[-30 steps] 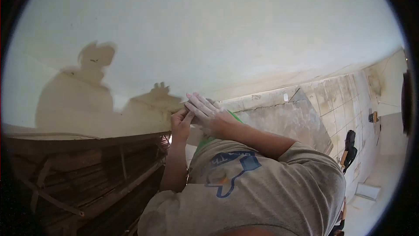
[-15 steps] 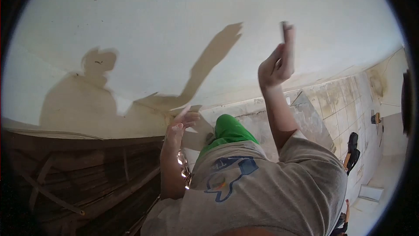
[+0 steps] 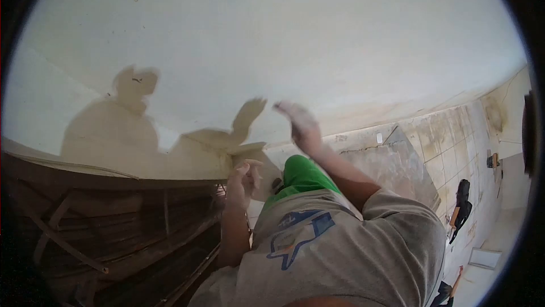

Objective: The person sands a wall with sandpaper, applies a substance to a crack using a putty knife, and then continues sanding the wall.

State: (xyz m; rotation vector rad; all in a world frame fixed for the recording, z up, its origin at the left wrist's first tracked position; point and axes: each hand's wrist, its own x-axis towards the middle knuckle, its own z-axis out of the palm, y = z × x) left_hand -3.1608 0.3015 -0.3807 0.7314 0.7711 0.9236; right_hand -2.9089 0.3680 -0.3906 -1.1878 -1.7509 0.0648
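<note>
My right hand (image 3: 301,122) is raised in front of the pale wall (image 3: 363,34), its fingers together and smeared by motion. A small dark edge shows at its fingertips; what it is I cannot make out. Lower and to the left, my left hand (image 3: 244,181) hangs in front of my body, fingers loosely bent and apart, with nothing in it. Shadows of my head, shoulders and right hand fall on the wall. My grey shirt (image 3: 352,239) and one green trouser leg (image 3: 306,173) lie below the hands.
Dark wooden boards and beams (image 3: 130,250) fill the lower left. A grey sheet (image 3: 397,165) lies on the stained tile floor (image 3: 445,168). Farther right are a black object (image 3: 462,210) and a white rectangular panel (image 3: 485,259). Part of another person (image 3: 445,293) shows at the lower right.
My right hand has swept left and down from high on the right, its shadow following. My left hand has shifted slightly down and right, its fingers more bent.
</note>
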